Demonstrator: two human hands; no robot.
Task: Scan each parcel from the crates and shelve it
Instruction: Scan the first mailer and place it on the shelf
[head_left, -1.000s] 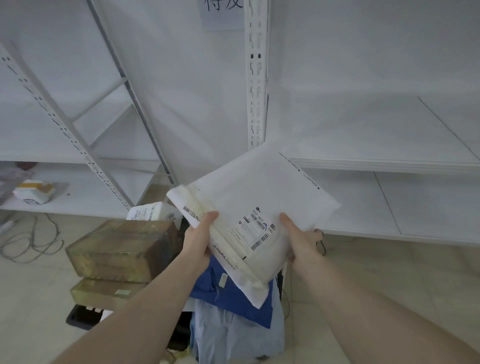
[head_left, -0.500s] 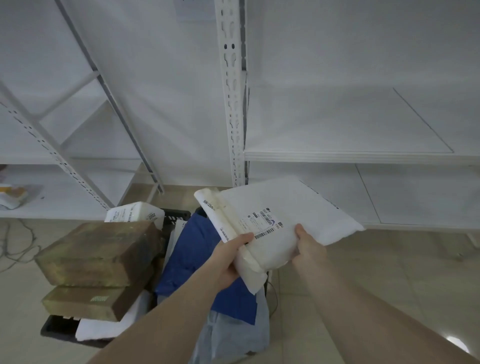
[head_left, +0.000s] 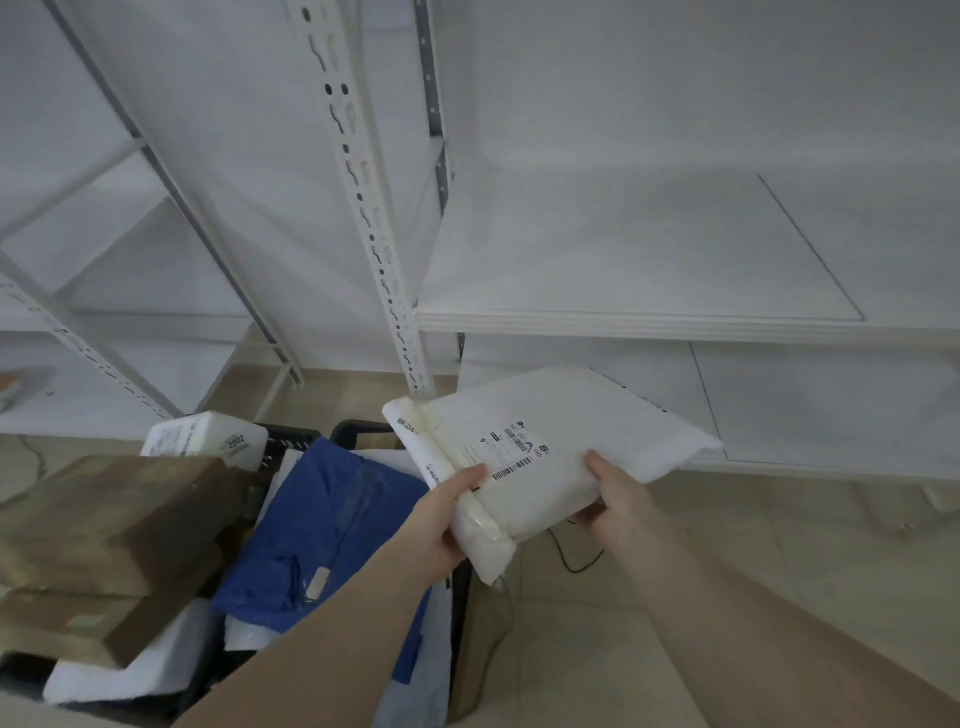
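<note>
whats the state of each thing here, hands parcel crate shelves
left hand: grips the parcel's near left edge
right hand: grips the parcel's near right edge
white parcel: held in the air, label up, far end pointing at the lower shelf
lower shelf: bare where visible
upper shelf: bare where visible
black crate: full, blue parcel on top
brown boxes: stacked, left of the blue parcel

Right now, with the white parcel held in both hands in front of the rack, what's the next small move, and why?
Probably slide the white parcel forward onto the lower shelf. Both hands grip its near end, the left hand by the folded flap and the right hand at the near edge, and its far corner points at that shelf, which shows bare board just behind it.
</note>
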